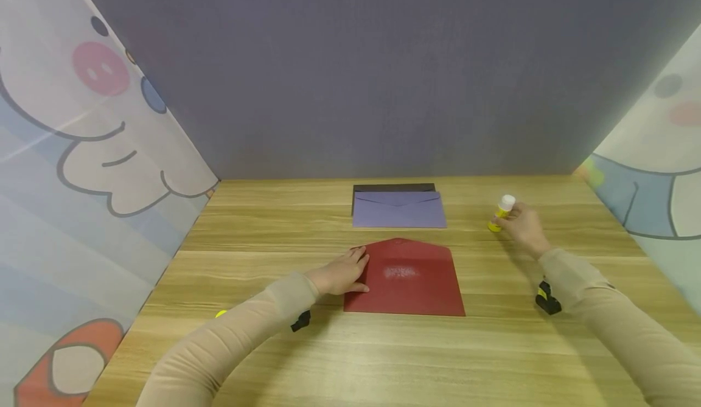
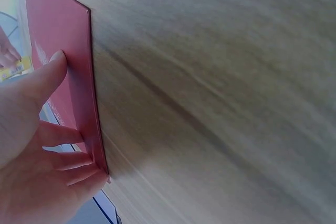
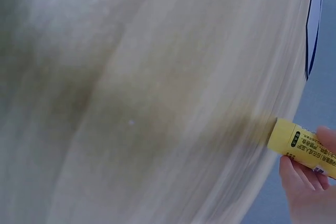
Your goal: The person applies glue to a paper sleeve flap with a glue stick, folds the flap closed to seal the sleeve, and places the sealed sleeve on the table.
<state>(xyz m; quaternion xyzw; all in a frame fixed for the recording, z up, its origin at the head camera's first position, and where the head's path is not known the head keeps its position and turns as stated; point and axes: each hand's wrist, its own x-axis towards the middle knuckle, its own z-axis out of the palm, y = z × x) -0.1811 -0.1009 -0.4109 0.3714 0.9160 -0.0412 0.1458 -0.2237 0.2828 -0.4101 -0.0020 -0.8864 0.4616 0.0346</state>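
A red envelope (image 1: 416, 282) lies on the wooden table, its pointed flap edge toward the back and a whitish shiny patch on its middle. My left hand (image 1: 344, 273) rests on the envelope's left edge with the fingers spread; the left wrist view shows the thumb (image 2: 52, 74) and fingertips touching the red paper. Off to the right, my right hand (image 1: 524, 227) grips a yellow glue stick (image 1: 501, 214) with a white cap. In the right wrist view the glue stick's yellow base (image 3: 283, 135) is at the tabletop; whether it touches cannot be told.
Behind the red envelope lies a purple envelope (image 1: 400, 211), partly over a black one (image 1: 394, 187). A grey panel (image 1: 383, 78) stands along the table's back edge, with cartoon-printed sheets (image 1: 98, 170) at both sides. A small yellow thing (image 1: 221, 313) shows beside the left forearm.
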